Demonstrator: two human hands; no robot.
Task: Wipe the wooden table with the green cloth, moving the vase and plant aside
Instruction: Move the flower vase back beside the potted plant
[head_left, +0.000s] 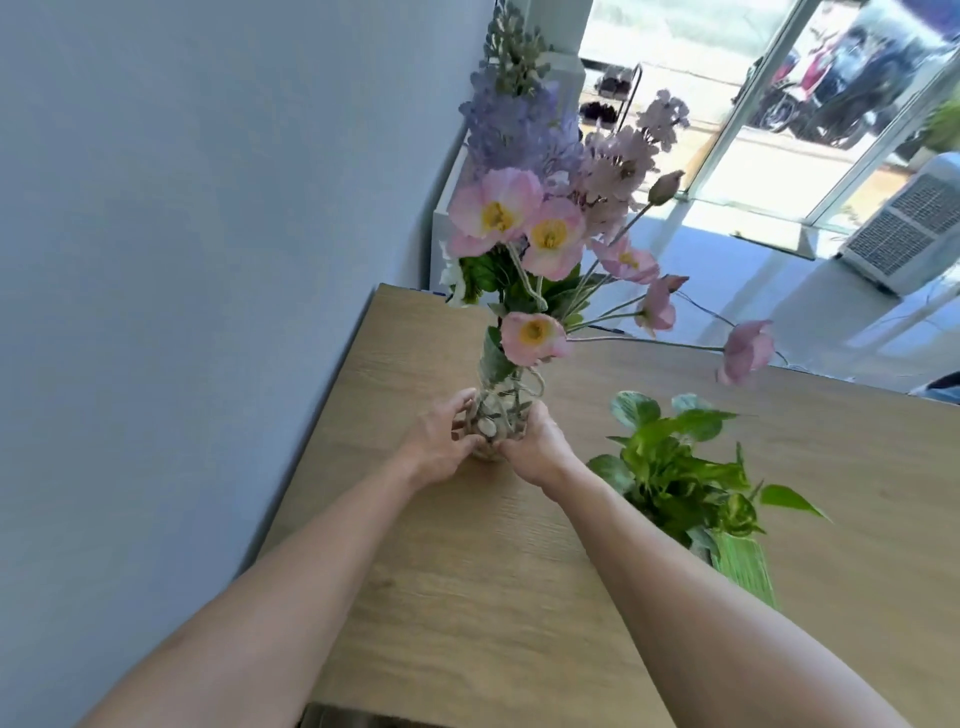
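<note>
A clear glass vase (497, 410) holding pebbles, twine and tall pink and purple flowers (540, 228) stands on the wooden table (467, 571), near its left edge by the wall. My left hand (439, 441) and my right hand (535, 444) wrap around the vase's lower part from both sides. A leafy green plant (675, 467) in a green ribbed pot (743, 569) sits to the right of my right forearm. No green cloth shows in this view.
A pale wall (182, 260) runs along the table's left edge. Beyond the table's far edge is a white floor, a glass door (779, 130) and a white vented appliance (909, 228) at the right.
</note>
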